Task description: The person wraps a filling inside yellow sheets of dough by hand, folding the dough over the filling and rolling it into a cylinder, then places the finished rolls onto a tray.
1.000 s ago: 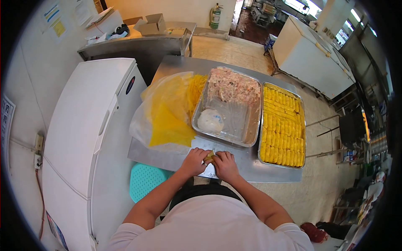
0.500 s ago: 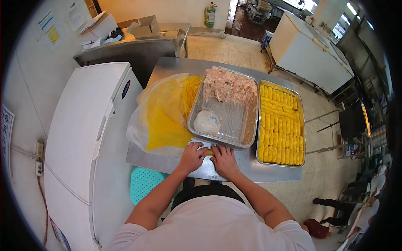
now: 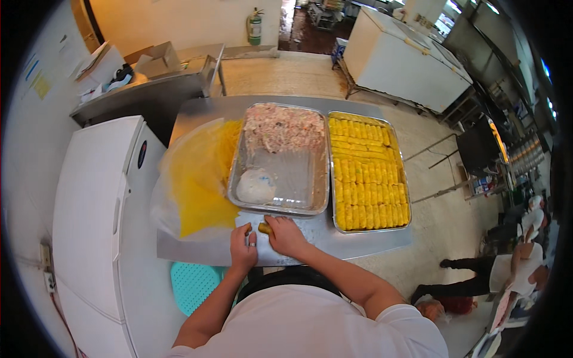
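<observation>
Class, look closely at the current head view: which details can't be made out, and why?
All in the head view:
- Roll, right end: covered by the right hand.
- Metal pan, floor at its far end: buried under meat mixture.
- Teal perforated object, far part: hidden beneath the table.
- Wall paper, print: too small and blurred.

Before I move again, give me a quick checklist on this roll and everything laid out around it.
1. Right hand on the small roll: ok, its fingers are against it.
2. Left hand empty: cannot tell, the fingertips are too small to read.
3. Roll's seam closed: cannot tell, the hand covers part of it.
4. Meat mixture available: ok, heaped at the far end of the deep pan.
5. Yellow sheets within the setup: ok, left of the pan in a plastic bag.
</observation>
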Demonstrator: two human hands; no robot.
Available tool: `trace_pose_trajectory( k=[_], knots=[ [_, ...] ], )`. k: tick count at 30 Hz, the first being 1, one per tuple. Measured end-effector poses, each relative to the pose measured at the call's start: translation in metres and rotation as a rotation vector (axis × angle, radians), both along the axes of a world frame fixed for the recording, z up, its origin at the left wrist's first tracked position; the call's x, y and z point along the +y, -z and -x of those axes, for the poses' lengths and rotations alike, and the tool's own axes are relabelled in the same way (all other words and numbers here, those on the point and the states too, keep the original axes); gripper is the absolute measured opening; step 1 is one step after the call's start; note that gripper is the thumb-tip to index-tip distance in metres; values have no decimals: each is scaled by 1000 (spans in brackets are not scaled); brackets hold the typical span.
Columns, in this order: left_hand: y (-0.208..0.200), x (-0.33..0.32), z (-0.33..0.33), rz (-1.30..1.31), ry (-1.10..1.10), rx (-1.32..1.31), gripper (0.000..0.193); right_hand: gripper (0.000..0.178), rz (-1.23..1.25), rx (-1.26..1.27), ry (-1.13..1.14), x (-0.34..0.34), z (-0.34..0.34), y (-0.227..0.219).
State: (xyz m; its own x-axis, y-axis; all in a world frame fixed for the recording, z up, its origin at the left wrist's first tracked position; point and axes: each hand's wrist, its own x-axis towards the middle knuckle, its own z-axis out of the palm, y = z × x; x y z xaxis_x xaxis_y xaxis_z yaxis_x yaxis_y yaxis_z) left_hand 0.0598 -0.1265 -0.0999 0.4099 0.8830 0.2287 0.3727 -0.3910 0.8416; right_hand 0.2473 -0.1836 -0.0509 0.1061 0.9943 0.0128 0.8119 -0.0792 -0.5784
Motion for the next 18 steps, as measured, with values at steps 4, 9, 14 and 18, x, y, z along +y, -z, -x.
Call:
trace_pose_trajectory(
  k=[4,9,14,18],
  knots=[
    [-1,-15,-17,-29,46,-64,31,54,211,523,233,-42,-23,-37],
    [0,-21,-40,-51,133,44,34,54,119,1024,615,-87,-121,-104],
    [-6,-22,-49,-121,147,149,37,49,-195,554,909,-127,-301,-93],
    [-5,-22,-57,-139,151,147,38,44,-311,164,1023,-143,-408,-70]
  ],
)
